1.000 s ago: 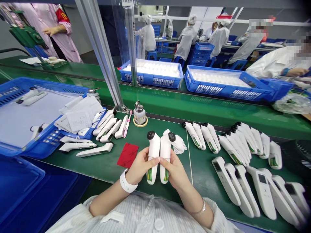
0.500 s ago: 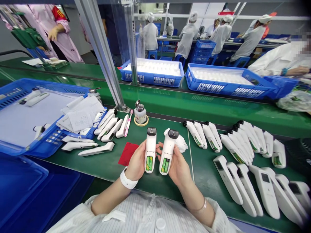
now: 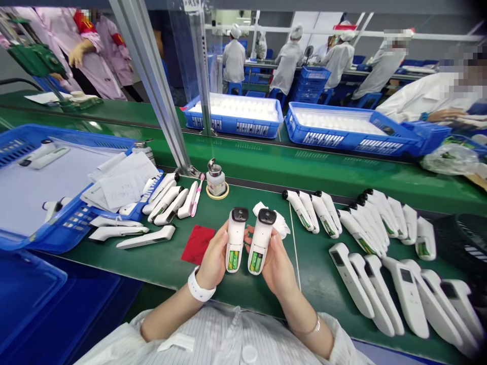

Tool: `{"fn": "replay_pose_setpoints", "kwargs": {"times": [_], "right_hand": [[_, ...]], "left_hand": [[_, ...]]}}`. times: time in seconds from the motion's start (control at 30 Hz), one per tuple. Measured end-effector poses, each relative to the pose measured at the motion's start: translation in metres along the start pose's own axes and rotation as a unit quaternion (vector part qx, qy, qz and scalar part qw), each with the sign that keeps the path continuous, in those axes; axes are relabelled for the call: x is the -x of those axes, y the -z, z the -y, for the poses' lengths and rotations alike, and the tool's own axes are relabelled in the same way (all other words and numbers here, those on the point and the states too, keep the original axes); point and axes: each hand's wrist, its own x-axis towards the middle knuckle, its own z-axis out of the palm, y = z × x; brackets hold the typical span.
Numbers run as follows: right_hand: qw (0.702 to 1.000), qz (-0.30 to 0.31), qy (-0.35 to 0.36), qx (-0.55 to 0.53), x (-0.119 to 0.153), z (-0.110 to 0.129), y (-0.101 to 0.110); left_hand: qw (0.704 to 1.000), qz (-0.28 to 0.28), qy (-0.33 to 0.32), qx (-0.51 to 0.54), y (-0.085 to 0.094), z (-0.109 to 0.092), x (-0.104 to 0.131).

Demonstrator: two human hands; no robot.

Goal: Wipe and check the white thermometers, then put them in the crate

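Head view: white devices (image 3: pixel 236 240) in fingers (image 3: pixel 220 243)

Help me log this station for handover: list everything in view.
bench: 1, green, foreground
held devices: 2, white, centre
batteries: several, green, in held devices
left devices: several, white, on bench
right devices: many, white, on bench
sheet: 1, red, left of centre
tissue: 1 clump, white, centre
bottle: 1, pale, beyond sheet
toothbrush: 1, pink, beside bottle
near basket: 1, blue, left
papers: several, white, on near basket
far baskets: 2+, blue, rear
dark object: 1, black, right edge
co-workers: several, white or pink clothing, background
left hand: 1, bare, holding one device
right hand: 1, bare, holding another
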Motion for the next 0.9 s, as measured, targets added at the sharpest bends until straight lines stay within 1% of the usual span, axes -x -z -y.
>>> {"fn": "replay_pose_setpoints", "kwargs": {"times": [0.07, 0.13, 0.17, 0.2, 0.23, 0.27, 0.3, 0.33, 0.37, 0.4, 0.43, 0.47, 0.53, 0.57, 0.63, 0.7, 0.77, 0.83, 0.9], "right_hand": [[1.0, -0.006, -0.002, 0.012, 0.0, 0.003, 0.005], [0.999, -0.022, -0.022, 0.012, -0.002, 0.006, 0.013], [0.999, -0.032, -0.034, 0.008, -0.004, 0.008, 0.018], [0.998, -0.039, -0.047, 0.003, -0.004, 0.009, 0.024], [0.997, -0.04, -0.061, -0.001, -0.004, 0.01, 0.03], [0.997, -0.035, -0.075, -0.003, -0.001, 0.012, 0.035], [0.996, -0.023, -0.089, -0.005, 0.003, 0.013, 0.04], [0.995, -0.006, -0.101, -0.006, 0.01, 0.016, 0.045], [0.994, 0.016, -0.112, -0.005, 0.018, 0.02, 0.048], [0.992, 0.038, -0.117, -0.001, 0.028, 0.026, 0.051], [0.992, 0.057, -0.114, 0.008, 0.04, 0.032, 0.053], [0.992, 0.071, -0.105, 0.02, 0.052, 0.039, 0.056], [0.994, 0.074, -0.068, 0.044, 0.079, 0.052, 0.062], [0.996, 0.059, -0.048, 0.046, 0.091, 0.054, 0.068], [0.999, 0.003, -0.023, 0.024, 0.113, 0.05, 0.087], [0.996, -0.078, -0.014, -0.034, 0.127, 0.033, 0.113], [0.985, -0.146, -0.006, -0.092, 0.138, 0.008, 0.139], [0.975, -0.189, 0.018, -0.118, 0.154, -0.015, 0.161], [0.968, -0.212, 0.049, -0.121, 0.18, -0.031, 0.178]], "left_hand": [[0.999, 0.004, -0.024, -0.047, 0.005, 0.003, -0.001], [0.988, 0.024, -0.063, -0.142, 0.01, 0.0, -0.003], [0.97, 0.053, -0.099, -0.217, 0.011, -0.004, -0.004], [0.934, 0.103, -0.147, -0.309, 0.009, -0.009, -0.004], [0.874, 0.168, -0.204, -0.407, 0.006, -0.015, -0.005], [0.787, 0.25, -0.266, -0.497, 0.0, -0.021, -0.005], [0.685, 0.335, -0.322, -0.561, -0.009, -0.027, -0.005], [0.586, 0.404, -0.368, -0.598, -0.019, -0.031, -0.005], [0.51, 0.451, -0.409, -0.607, -0.03, -0.033, -0.007], [0.454, 0.488, -0.44, -0.602, -0.042, -0.032, -0.008], [0.414, 0.517, -0.459, -0.592, -0.055, -0.029, -0.009], [0.383, 0.545, -0.473, -0.577, -0.067, -0.023, -0.01], [0.342, 0.589, -0.491, -0.542, -0.091, -0.005, -0.008], [0.329, 0.607, -0.499, -0.524, -0.101, 0.007, -0.005], [0.307, 0.638, -0.513, -0.484, -0.117, 0.035, 0.002], [0.281, 0.675, -0.517, -0.444, -0.13, 0.066, 0.01], [0.258, 0.708, -0.516, -0.406, -0.139, 0.097, 0.018], [0.24, 0.731, -0.51, -0.386, -0.147, 0.124, 0.027], [0.224, 0.741, -0.505, -0.383, -0.154, 0.141, 0.035]]}}
